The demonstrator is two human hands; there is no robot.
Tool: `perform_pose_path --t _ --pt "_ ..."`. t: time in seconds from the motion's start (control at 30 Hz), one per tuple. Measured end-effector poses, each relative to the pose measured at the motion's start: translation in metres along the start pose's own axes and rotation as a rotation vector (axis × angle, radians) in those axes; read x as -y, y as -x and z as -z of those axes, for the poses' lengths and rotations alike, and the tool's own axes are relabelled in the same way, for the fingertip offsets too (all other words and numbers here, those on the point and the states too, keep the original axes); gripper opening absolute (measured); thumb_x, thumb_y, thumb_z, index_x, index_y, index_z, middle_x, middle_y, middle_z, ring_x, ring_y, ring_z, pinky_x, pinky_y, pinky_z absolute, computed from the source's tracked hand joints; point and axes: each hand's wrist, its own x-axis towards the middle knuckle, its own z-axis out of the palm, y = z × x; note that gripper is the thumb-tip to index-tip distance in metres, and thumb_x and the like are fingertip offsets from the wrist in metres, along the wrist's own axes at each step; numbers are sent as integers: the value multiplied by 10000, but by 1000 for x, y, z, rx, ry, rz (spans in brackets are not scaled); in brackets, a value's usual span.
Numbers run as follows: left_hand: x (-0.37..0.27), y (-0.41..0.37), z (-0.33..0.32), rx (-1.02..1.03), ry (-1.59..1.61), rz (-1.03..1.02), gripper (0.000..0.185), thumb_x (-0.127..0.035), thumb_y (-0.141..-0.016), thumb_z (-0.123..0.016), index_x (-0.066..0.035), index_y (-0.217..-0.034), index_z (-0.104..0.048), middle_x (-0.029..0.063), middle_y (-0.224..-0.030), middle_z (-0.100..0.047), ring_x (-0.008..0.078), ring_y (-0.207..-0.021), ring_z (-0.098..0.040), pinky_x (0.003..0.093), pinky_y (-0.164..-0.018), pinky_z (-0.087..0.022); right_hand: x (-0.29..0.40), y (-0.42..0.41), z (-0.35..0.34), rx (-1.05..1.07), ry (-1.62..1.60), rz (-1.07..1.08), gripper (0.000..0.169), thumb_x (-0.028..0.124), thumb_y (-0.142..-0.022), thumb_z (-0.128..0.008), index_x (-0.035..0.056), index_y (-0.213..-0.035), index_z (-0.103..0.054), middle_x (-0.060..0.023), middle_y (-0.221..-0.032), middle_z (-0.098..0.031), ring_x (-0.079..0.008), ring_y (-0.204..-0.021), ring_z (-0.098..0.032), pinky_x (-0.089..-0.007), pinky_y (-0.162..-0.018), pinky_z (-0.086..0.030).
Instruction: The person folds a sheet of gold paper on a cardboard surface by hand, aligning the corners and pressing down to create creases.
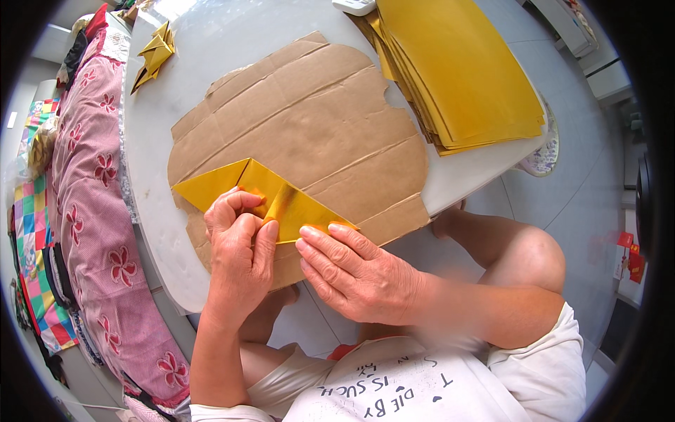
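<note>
A partly folded sheet of shiny gold paper [295,205] lies on a flattened piece of brown cardboard [295,116]. My left hand [240,237] pinches the paper near its middle between thumb and curled fingers, beside a crease. The fingertips of my right hand [353,274] press flat on the paper's lower right edge, near its pointed corner; nothing is gripped between them. The paper's left part forms a peaked flap above my left hand. Part of the paper is hidden under my fingers.
A stack of gold sheets [464,74] lies at the right of the pale tabletop [153,137], by a white object [354,6]. Folded gold paper pieces [155,53] sit at the upper left. A pink flowered cloth [89,184] hangs along the left side.
</note>
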Motion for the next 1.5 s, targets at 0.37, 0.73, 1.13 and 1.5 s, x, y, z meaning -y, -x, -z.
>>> perform_pose_path --t 0.37,0.73,1.13,1.5 --pt "0 0 -1 -10 3 21 142 -51 -909 -696 -1 -809 -609 131 -1186 -582 326 -1237 -487 437 -1057 -350 -3 1 1 -32 18 17 338 116 -857 -645 -68 -1137 -688 -222 -1281 -663 -335 -1284 -599 -492 -1120 -451" --pt "1 -1 -2 -45 -25 -3 137 -43 -861 -718 -13 -787 -606 115 -1166 -596 334 -1220 -497 465 -1035 -342 -2 -4 7 5 9 17 343 110 -836 -651 -53 -1136 -687 -205 -1274 -664 -333 -1286 -598 -498 -1125 -446" --pt "-2 -1 -5 -52 -33 23 132 -35 -846 -719 -12 -778 -609 127 -1165 -590 333 -1211 -488 471 -1041 -333 -2 -5 11 46 20 29 366 100 -837 -641 -60 -1164 -671 -213 -1286 -655 -342 -1295 -592 -502 -1130 -444" --pt "-6 -2 -5 -62 -53 40 117 -28 -836 -717 -1 -778 -619 130 -1156 -593 335 -1198 -486 474 -1030 -333 -1 -5 12 72 30 27 364 84 -854 -640 -64 -1186 -661 -226 -1328 -637 -350 -1331 -569 -505 -1142 -435"
